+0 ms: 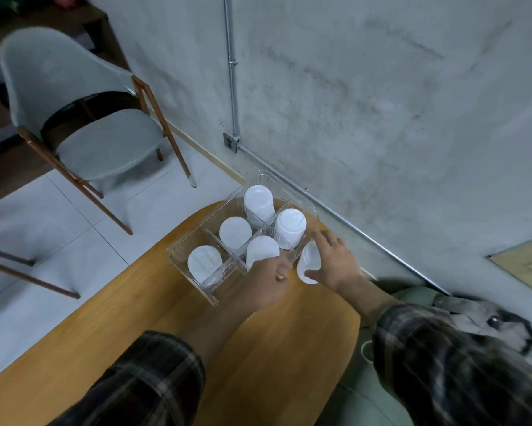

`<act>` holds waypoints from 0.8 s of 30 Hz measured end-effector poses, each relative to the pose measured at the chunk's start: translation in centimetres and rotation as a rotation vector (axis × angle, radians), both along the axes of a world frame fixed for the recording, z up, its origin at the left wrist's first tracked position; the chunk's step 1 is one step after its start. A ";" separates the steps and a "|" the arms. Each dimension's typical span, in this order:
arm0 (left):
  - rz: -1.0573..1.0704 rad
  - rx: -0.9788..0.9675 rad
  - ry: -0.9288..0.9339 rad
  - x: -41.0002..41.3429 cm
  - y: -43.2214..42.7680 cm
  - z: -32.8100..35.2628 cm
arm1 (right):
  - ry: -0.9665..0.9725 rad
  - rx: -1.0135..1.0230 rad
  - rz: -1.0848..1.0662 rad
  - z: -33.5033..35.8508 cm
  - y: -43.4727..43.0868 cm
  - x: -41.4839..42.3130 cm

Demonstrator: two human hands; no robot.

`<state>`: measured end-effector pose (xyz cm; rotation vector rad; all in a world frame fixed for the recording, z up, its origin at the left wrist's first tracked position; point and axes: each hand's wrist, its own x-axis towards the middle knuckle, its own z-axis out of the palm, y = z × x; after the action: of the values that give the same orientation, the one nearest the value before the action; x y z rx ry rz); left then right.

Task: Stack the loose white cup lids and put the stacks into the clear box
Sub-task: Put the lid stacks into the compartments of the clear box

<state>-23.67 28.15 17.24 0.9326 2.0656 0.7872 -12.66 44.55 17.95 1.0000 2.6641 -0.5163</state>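
A clear divided box (184,241) stands on the wooden table (166,318) near the wall. Several of its compartments hold stacks of white cup lids (258,204). My right hand (335,262) grips one more stack of white lids (308,265), tilted, just off the box's near right corner. My left hand (267,281) lies at the box's near edge, beside that stack; its fingers are curled, and whether they hold anything I cannot tell.
A grey upholstered chair (98,133) stands on the tiled floor to the left. A concrete wall with a metal conduit (232,87) runs close behind the box. A grey-green seat (366,395) sits at the table's right end.
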 end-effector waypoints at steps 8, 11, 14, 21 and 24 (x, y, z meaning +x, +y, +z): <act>0.021 -0.096 -0.068 2.4 2.8 -5.1 | -0.073 -0.010 0.070 -2.7 0.7 1.1; 0.025 -0.081 -0.049 3.3 4.0 -6.7 | -0.089 -0.041 0.090 -3.3 1.1 2.0; 0.013 -0.068 -0.032 4.1 5.3 -8.9 | -0.063 -0.041 0.095 -4.1 1.6 2.5; -0.010 -0.087 0.062 5.4 6.8 -13.4 | -0.013 -0.014 0.117 -6.3 2.0 3.3; 0.028 -0.078 0.061 5.5 7.6 -14.5 | 0.011 -0.017 0.116 -7.2 2.0 3.4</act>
<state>-18.19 35.72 2.73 0.8966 2.1510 0.6946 -9.25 46.51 10.78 0.8348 2.7027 -0.5196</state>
